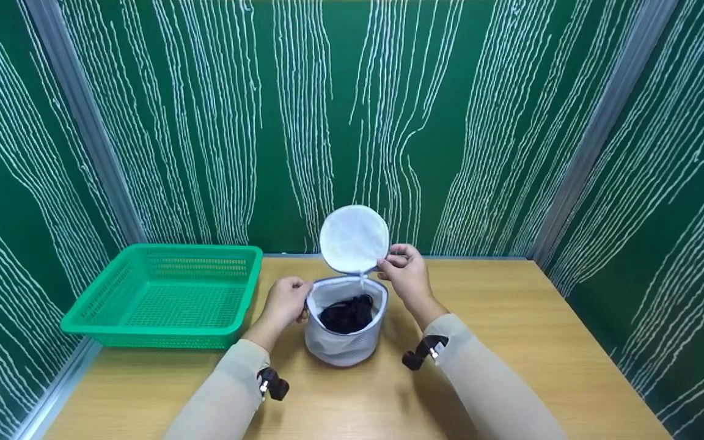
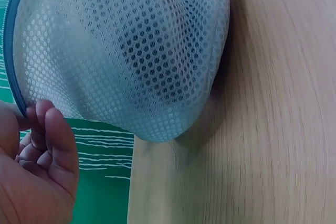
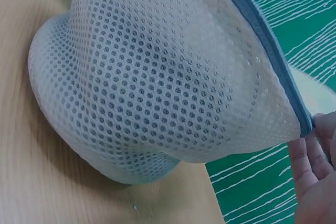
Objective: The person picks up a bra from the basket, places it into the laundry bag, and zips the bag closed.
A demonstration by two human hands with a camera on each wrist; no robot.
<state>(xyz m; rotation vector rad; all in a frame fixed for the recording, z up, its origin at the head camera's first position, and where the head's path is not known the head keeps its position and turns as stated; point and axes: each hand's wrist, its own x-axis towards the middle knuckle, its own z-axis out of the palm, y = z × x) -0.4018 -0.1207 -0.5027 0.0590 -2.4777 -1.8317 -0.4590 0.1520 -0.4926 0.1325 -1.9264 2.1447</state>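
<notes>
Lower centre, the white mesh laundry bag (image 1: 343,349) is gaping between your left hand (image 1: 285,300) and right hand (image 1: 411,280), both pinching its blue edging (image 2: 8,45).

Head view bright, soft shadows on the table (image 1: 511,311); wrist views dimmer, slightly soft

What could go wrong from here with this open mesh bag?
The raised lid, its edge at the right hand, could flop back over the opening if it loses support.
The mesh bag has a soft, creased wall, so a hard pull by the left hand on the rim might crumple or tip it.
The black bundle inside could snag if drawn past the rim.
</notes>
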